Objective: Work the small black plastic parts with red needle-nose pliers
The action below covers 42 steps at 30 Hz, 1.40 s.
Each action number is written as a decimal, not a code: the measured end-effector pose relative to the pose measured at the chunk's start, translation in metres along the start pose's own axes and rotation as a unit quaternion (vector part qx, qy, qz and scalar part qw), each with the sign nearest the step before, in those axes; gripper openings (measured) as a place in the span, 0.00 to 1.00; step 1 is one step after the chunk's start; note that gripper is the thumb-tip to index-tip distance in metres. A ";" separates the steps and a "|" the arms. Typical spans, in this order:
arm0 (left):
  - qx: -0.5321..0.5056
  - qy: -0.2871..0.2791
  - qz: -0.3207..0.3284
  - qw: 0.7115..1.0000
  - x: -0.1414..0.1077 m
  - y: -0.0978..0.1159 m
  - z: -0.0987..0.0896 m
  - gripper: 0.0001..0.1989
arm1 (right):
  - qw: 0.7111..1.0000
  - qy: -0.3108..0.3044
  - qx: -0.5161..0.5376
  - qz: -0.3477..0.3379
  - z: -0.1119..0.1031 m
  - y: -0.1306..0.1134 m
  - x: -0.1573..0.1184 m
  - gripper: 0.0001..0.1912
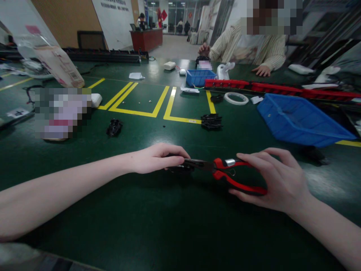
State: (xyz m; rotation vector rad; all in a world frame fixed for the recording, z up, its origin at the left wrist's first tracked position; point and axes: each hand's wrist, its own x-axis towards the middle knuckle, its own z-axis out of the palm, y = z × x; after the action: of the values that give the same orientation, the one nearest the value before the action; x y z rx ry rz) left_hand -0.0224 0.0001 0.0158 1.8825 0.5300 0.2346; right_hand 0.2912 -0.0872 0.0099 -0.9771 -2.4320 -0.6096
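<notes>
Red and black long-nose pliers lie sideways above the green table, their tips pointing left. My right hand is closed around their spread handles. My left hand grips a small black part between thumb and fingers, at the pliers' tips. The hand hides much of this part, and whether the jaws touch it is hard to tell. A cluster of black pieces lies beyond the pliers, and another black bundle is farther left.
A large blue bin stands at the right, near a long red strip. A small blue bin and a white tape ring are farther back. A bottle leans at the left. A person sits opposite.
</notes>
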 end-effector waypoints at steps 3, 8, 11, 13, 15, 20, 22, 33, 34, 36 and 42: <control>-0.006 0.004 0.008 1.000 0.000 0.000 0.000 0.16 | 0.999 -0.012 0.021 0.027 -0.002 -0.003 0.000 0.44; 0.014 0.009 0.012 1.000 -0.001 0.000 0.000 0.17 | 0.999 -0.029 -0.006 0.031 -0.002 -0.003 0.002 0.46; 0.022 0.014 0.014 1.000 -0.001 0.000 0.000 0.17 | 0.999 -0.032 -0.022 0.020 -0.003 -0.001 0.003 0.46; 0.030 0.028 0.017 0.999 -0.001 0.000 0.001 0.17 | 0.999 -0.028 -0.030 0.027 -0.005 -0.001 0.002 0.44; 0.032 0.061 0.013 0.998 0.000 -0.001 0.000 0.17 | 0.998 -0.015 -0.043 0.041 -0.009 -0.001 0.001 0.44; 0.071 0.129 0.020 0.989 0.000 -0.005 -0.001 0.17 | 0.994 -0.012 -0.049 0.094 -0.016 0.006 0.000 0.44; 0.116 0.128 0.047 0.984 0.001 -0.007 0.000 0.16 | 0.995 -0.028 -0.049 0.086 -0.013 0.012 -0.001 0.41; 0.208 0.102 0.081 0.969 0.003 -0.008 0.004 0.11 | 0.988 -0.104 0.003 0.117 -0.001 0.023 -0.006 0.32; 0.206 0.105 0.085 0.969 0.003 -0.008 0.005 0.11 | 0.987 -0.108 0.005 0.121 -0.001 0.023 -0.006 0.32; 0.198 0.129 0.088 0.968 0.002 -0.006 0.006 0.11 | 0.985 -0.114 0.009 0.132 -0.001 0.023 -0.007 0.33; 0.263 0.225 0.097 0.933 -0.007 0.004 0.012 0.14 | 0.975 -0.142 0.026 0.171 0.006 0.022 -0.008 0.36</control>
State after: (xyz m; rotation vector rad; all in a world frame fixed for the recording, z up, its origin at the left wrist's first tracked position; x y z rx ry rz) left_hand -0.0221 -0.0144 0.0155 2.4221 0.7714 0.7273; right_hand 0.3110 -0.0741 0.0054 -1.5062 -2.4137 -0.3015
